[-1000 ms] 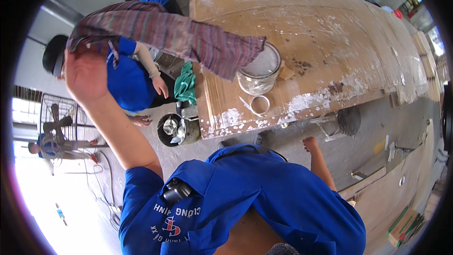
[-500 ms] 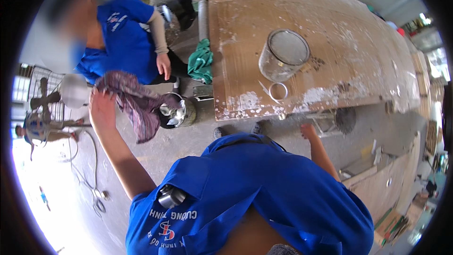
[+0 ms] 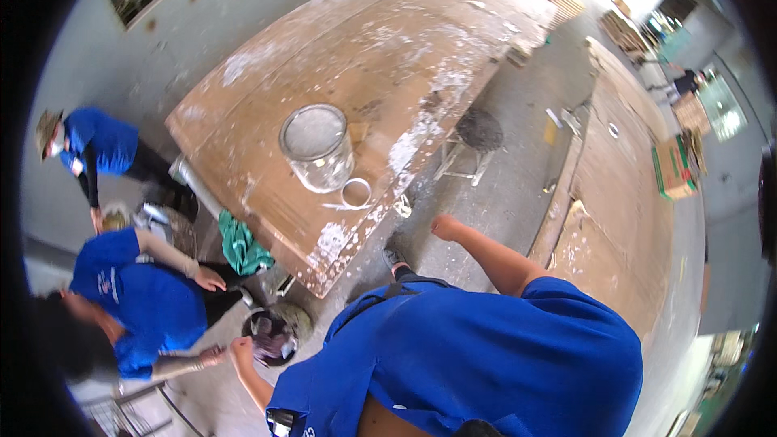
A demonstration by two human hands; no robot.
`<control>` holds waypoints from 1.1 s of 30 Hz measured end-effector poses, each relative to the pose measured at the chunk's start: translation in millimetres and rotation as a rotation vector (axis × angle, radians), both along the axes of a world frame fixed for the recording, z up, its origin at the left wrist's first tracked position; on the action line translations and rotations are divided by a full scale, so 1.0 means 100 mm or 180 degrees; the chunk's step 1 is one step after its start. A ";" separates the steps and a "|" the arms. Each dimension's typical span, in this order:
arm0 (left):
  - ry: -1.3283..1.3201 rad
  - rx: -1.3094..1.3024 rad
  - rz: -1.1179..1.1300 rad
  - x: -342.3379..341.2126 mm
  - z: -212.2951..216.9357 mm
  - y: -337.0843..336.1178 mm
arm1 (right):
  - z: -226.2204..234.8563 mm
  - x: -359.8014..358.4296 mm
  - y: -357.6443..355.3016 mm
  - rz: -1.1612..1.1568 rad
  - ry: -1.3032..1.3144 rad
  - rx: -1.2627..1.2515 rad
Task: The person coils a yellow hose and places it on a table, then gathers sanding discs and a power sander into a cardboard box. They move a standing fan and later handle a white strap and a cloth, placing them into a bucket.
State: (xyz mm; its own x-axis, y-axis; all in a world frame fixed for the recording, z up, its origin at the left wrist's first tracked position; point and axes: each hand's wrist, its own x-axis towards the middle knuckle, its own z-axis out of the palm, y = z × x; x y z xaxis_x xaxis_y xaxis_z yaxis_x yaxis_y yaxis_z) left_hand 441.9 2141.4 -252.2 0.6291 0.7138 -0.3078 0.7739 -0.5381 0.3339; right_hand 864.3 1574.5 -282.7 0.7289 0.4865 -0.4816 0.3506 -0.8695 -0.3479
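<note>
My left hand is beside a dark bucket on the floor, its fingers curled and nothing visible in them. A crumpled purple-striped cloth lies in the bucket mouth, close to that hand. Past the table's near edge my right hand hangs over the floor, closed in a loose fist with no object showing. On the cardboard-covered table stands a clear round container with a greyish top. Next to its base lies a white ring, with a thin strip beside it.
A co-worker in blue stands close on the left, one hand near the bucket. Farther back another person bends over containers. A green cloth hangs by the table corner. A stool stands beside the table; large boards lie right.
The purple-striped cloth, earlier spread in the air by my left hand, is now down in the bucket. My left hand has lowered. My view has swung right, and the right arm reaches farther forward.
</note>
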 end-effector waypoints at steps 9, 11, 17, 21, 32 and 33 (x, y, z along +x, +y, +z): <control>-0.1688 -0.0124 -0.2021 2.75 1.62 -1.21 | 3.52 -0.72 0.77 0.0884 0.2979 0.4418; -0.2139 0.0301 -0.2446 3.34 1.95 -1.43 | 4.09 -0.80 0.70 0.2551 0.3448 0.4860; -0.2249 -0.0169 -0.1608 4.48 2.05 -1.70 | 4.65 -0.46 0.11 0.3157 0.3883 0.5111; -0.2539 -0.0698 -0.0571 4.64 1.77 -1.60 | 4.53 -0.08 -0.20 0.3592 0.3876 0.5717; -0.2771 -0.0646 0.0811 3.56 1.65 -2.20 | 2.48 1.58 0.93 -0.0955 0.3712 0.3764; -0.2610 -0.0645 0.0922 3.43 1.58 -2.21 | 2.19 1.68 1.08 -0.1405 0.3677 0.3454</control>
